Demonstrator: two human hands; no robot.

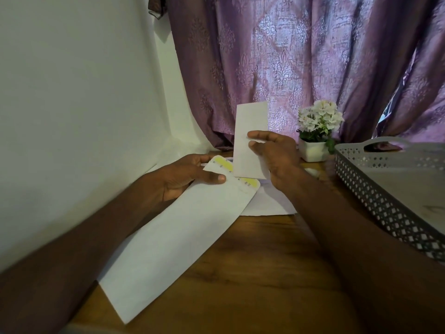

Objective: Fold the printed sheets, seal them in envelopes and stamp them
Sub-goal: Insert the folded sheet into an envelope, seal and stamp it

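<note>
White paper is all you handle at this step, so expect light, thin, flexible stock that bends under its own length and creases permanently if squeezed. Your left hand (pixel 185 175) grips the long envelope (pixel 173 225) near its open far end, thumb on top, just beside the yellow adhesive strip (pixel 225 165) on the raised flap. Hold there, clear of the strip, and note that the unsupported near end sags toward the wooden table (pixel 252 273). Your right hand (pixel 274 153) pinches the folded sheet (pixel 249 141) between thumb and fingers at its right edge, holding it upright with its lower edge just above the envelope mouth. In my judgement the sheet has enough stiffness from folding to slide in, provided you keep the mouth spread.

Containers: the envelope appears empty, though its inside is hidden. A grey perforated tray (pixel 375 189) at right shows only a bare floor where visible. A small white pot (pixel 313 151) at the far side holds white flowers (pixel 319 116). More white paper (pixel 267 203) lies flat beneath both hands.
</note>
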